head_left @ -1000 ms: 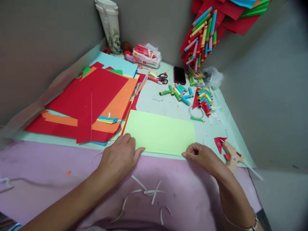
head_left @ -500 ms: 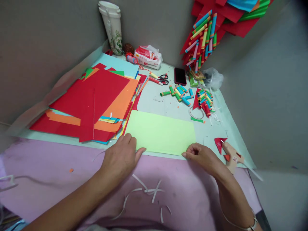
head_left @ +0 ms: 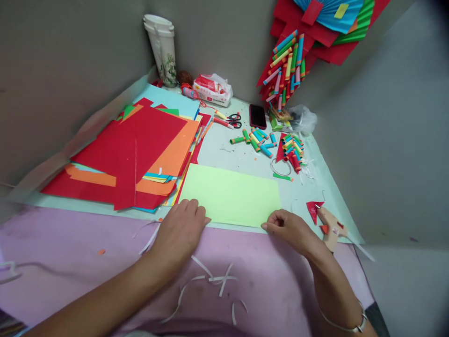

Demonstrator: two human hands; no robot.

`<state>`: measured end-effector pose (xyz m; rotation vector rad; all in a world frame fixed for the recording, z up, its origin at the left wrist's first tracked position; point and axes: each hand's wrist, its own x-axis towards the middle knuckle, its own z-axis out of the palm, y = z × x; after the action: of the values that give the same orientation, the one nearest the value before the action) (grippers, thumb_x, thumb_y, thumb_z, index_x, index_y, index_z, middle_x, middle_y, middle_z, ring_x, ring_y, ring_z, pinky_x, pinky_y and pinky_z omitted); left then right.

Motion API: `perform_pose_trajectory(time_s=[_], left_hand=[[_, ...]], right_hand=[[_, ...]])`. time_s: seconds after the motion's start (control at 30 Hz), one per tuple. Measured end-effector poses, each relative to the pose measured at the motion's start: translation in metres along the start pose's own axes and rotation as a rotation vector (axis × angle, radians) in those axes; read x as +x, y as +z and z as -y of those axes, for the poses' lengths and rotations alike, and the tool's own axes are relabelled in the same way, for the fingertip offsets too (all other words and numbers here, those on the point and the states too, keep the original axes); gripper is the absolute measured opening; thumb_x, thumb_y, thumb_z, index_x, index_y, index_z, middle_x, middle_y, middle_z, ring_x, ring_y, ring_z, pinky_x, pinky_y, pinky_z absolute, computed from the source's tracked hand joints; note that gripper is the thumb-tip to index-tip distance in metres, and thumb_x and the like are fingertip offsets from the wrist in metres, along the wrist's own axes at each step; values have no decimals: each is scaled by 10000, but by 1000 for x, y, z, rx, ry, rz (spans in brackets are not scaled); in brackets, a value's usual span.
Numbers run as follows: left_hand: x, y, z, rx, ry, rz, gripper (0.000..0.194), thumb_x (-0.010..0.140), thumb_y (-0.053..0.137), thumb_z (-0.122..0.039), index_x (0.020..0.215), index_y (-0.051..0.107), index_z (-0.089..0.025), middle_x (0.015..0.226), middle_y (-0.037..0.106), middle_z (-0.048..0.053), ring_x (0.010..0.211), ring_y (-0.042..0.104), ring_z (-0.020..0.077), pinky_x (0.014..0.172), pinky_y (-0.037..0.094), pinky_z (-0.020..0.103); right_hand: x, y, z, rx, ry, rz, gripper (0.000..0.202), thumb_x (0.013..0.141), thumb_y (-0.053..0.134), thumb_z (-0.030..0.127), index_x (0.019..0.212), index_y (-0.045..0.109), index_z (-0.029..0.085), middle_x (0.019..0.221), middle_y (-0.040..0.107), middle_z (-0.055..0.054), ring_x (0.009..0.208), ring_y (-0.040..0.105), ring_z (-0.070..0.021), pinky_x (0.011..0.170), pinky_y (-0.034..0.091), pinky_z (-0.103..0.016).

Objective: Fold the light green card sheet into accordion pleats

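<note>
A light green sheet of paper (head_left: 233,194) lies flat at the near edge of the pale covered tabletop, in front of me. At its near left corner my left hand (head_left: 184,224) presses down with fingers curled, the thumb mostly tucked along the near edge. My right hand (head_left: 287,227) pinches the near right corner between thumb and bent fingers. The undersides of both hands' fingertips are hidden. To the left, a stack of coloured paper sheets (head_left: 140,135), mostly red and orange, reaches up to the green sheet.
A glue gun (head_left: 331,227) lies at the right edge. Several rolled paper tubes (head_left: 259,140), scissors (head_left: 234,120) and a phone (head_left: 257,116) sit farther back. Behind them are a tissue pack (head_left: 213,90) and a white tumbler (head_left: 163,51). White paper strips (head_left: 220,279) lie close to me.
My left thumb has drawn in toward its fingers at the paper's near edge. My right hand keeps its pinch at the corner. The view has shifted slightly.
</note>
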<state>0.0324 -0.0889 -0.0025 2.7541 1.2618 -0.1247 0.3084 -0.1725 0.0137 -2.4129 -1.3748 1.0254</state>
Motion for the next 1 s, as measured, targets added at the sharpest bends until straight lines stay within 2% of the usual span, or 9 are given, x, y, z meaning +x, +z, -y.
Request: perform_pose_trajectory(time_s=[0.13,0.23,0.5,0.67,0.77,0.87,1.0], left_hand=[[7,0,-5,-73,67,6,235,900,442,-44,841,642,-153,862,615,113,818,535,266,698,391,384],[9,5,-8,-137,86,-8,231,833,459,3,815,626,-156,868,605,106,825,529,256,688,398,370],[9,17,-3,-280,91,-79,216,831,437,-16,785,573,-177,870,568,51,826,516,189,702,416,314],[4,24,-2,-334,100,-165,293,849,418,-22,950,637,-188,878,571,37,827,505,178,727,412,310],[2,32,0,-355,162,-229,373,881,426,-40,1061,679,-247,887,566,31,832,500,166,718,399,292],[1,39,2,-336,205,-259,381,963,430,-134,1155,693,-332,845,536,18,775,464,154,685,362,283],[-1,44,4,-265,227,-258,397,997,443,-199,1242,653,-429,863,538,11,774,441,159,686,324,297]], right_hand=[[1,2,-4,-6,-21,0,230,760,634,421,679,552,222,716,593,12,667,479,-149,583,307,-279],[2,3,-7,-12,-20,7,238,767,633,434,686,551,225,705,587,17,654,478,-149,576,304,-279],[5,3,-11,-1,-30,21,259,771,631,448,681,534,225,697,583,18,642,476,-146,571,307,-279],[3,1,-6,1,-12,17,235,771,631,429,685,562,221,734,604,11,659,483,-145,577,312,-279],[3,0,-4,13,-15,5,224,761,641,420,682,575,220,739,610,13,653,484,-141,577,321,-275],[4,0,-5,18,-25,-1,209,751,648,406,681,588,218,730,610,13,657,490,-142,589,336,-274],[4,-1,-5,22,-21,6,218,756,647,412,681,582,218,740,608,12,669,488,-142,592,334,-272]])
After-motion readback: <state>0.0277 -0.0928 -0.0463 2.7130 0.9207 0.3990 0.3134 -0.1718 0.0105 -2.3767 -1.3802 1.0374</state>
